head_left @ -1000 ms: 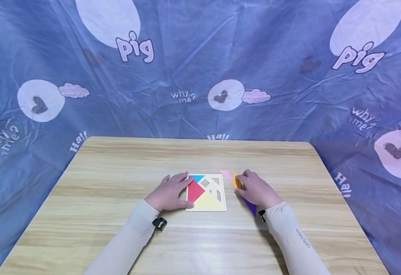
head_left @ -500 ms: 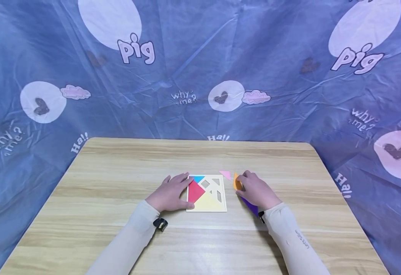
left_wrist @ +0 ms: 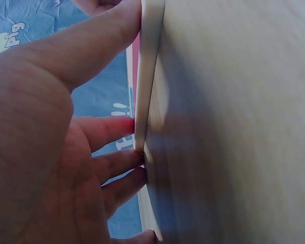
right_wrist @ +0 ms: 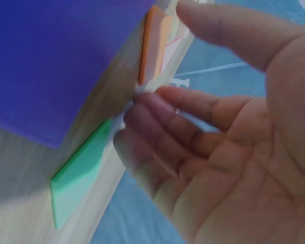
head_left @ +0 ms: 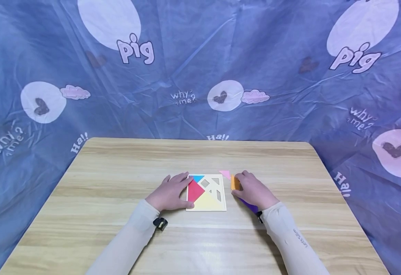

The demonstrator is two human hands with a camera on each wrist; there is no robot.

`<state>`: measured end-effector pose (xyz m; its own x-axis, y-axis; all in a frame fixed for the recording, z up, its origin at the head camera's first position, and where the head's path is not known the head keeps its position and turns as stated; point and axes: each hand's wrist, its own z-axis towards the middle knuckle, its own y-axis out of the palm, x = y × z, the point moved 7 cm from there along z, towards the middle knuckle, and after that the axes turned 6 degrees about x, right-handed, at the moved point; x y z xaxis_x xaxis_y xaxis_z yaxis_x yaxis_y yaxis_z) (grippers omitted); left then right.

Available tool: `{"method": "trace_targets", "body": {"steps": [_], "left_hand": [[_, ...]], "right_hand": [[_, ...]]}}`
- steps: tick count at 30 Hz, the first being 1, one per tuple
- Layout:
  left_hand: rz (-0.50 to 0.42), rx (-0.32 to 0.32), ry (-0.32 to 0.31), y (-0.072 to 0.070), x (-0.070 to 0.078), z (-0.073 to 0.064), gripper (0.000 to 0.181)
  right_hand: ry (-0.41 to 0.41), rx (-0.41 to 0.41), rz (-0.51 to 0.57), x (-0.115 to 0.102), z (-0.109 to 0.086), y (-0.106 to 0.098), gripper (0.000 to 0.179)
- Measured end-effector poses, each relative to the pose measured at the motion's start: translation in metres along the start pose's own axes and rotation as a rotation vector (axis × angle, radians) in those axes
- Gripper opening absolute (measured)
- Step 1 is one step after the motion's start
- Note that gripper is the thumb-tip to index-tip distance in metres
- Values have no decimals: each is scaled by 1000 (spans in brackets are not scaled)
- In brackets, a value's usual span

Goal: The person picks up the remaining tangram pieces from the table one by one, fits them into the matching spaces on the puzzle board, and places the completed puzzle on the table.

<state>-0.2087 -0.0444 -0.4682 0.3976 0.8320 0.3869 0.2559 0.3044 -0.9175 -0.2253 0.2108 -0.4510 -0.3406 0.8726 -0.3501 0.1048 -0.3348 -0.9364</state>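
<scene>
My left hand (head_left: pixel 170 193) rests at the left side of a cream tangram board (head_left: pixel 224 204). Its thumb touches the near left corner and its fingers the far part, mostly straight in the left wrist view. Red (head_left: pixel 195 191), blue (head_left: pixel 197 178) and pale yellow (head_left: pixel 207 202) pieces lie in the board. Right of it, my right hand (head_left: pixel 255 192) pinches an orange piece (head_left: pixel 234 183) between thumb and index finger, across its ends. A purple triangle (head_left: pixel 249 205) is partly hidden under that hand. The right wrist view also has a green piece (right_wrist: pixel 81 175) beyond the fingers.
A pink triangle (head_left: pixel 226 174) lies off the board's far right corner. Cut-out openings show in the board's right part. The wooden table (head_left: pixel 117 160) ends at a blue printed cloth (head_left: pixel 172 118) behind and at the sides.
The right hand has shifted slightly left, and the orange piece has turned and come nearer the board. The left hand and the board stay put.
</scene>
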Motion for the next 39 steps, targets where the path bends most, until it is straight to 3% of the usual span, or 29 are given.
{"method": "trace_targets", "body": {"steps": [21, 39], "left_hand": [[-2, -19, -9, 0, -2, 2, 98], [-3, -30, -30, 3, 0, 1, 99]], "right_hand": [[80, -10, 36, 7, 3, 4, 21], [137, -33, 48, 16, 1, 4, 36]]}}
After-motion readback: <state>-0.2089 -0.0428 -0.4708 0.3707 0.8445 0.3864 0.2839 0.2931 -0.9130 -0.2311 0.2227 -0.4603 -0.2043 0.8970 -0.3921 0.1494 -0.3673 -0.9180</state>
